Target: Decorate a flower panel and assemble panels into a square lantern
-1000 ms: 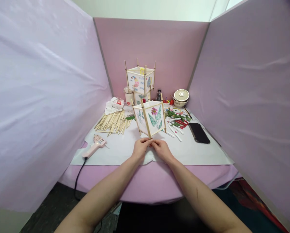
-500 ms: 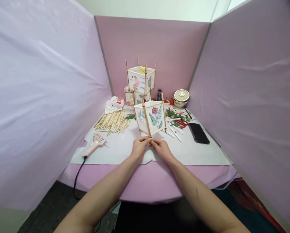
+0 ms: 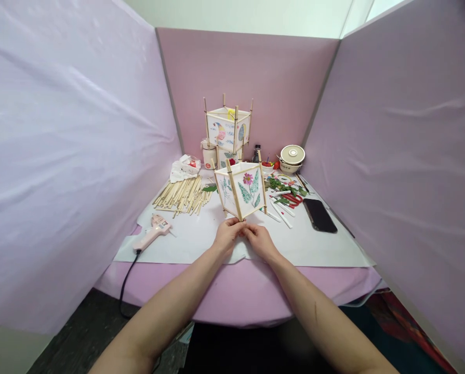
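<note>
A small lantern [image 3: 249, 189] with a stick frame and white panels painted with a pink flower and green leaves tilts above the table's front. My left hand [image 3: 228, 234] pinches the bottom end of its nearest stick. Fingers of my right hand [image 3: 258, 239] are closed at the same stick end, touching the left fingertips. What lies between the fingertips is too small to make out. Behind it stands another lantern [image 3: 225, 129] with a moon drawing, higher up, on top of a flower-painted lantern section [image 3: 228, 157].
On the left lie a pile of thin sticks [image 3: 183, 195] and a pink glue gun [image 3: 154, 232] with a black cord. To the right are a phone [image 3: 320, 215], red scissors [image 3: 292, 199], white pens [image 3: 282, 213] and green leaves [image 3: 282, 184]. A lidded bowl [image 3: 292, 158] stands behind.
The lantern in my hands has tilted slightly. My fingers have shifted a little at the stick's lower end, and the whole view has moved slightly.
</note>
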A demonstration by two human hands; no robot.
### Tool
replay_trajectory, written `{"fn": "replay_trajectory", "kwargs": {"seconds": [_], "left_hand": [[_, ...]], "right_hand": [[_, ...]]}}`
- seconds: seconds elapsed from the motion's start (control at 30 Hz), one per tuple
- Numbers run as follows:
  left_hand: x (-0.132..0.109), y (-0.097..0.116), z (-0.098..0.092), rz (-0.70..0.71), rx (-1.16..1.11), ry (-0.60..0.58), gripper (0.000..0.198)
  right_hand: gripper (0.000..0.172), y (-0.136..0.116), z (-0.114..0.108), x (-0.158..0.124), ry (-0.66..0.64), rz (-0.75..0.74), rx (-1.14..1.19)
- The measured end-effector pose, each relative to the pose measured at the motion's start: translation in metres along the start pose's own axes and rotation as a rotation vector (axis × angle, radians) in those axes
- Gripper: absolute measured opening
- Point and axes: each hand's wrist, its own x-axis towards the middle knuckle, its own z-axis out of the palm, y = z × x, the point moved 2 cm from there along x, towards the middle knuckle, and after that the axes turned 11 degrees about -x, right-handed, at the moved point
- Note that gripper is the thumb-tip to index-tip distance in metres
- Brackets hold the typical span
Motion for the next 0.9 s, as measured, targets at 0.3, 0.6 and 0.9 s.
{"fn": "replay_trajectory", "kwargs": {"seconds": [0.3, 0.6, 0.9], "left_hand": [[-0.003, -0.004, -0.006, 0.036, 0.111, 0.003, 0.026], [0.002, 0.01, -0.014, 0.114, 0.464, -0.057, 0.026], [0.005, 0.014, -0.02, 0.319, 0.823, -0.061, 0.009]], "right_hand": [[0.029, 0.003, 0.001, -0.001, 0.008, 0.01, -0.042], [0.025, 0.001, 0.001, -0.001, 0.05, 0.023, -0.113], [0.024, -0.002, -0.003, -0.003, 0.198, -0.034, -0.331]]}}
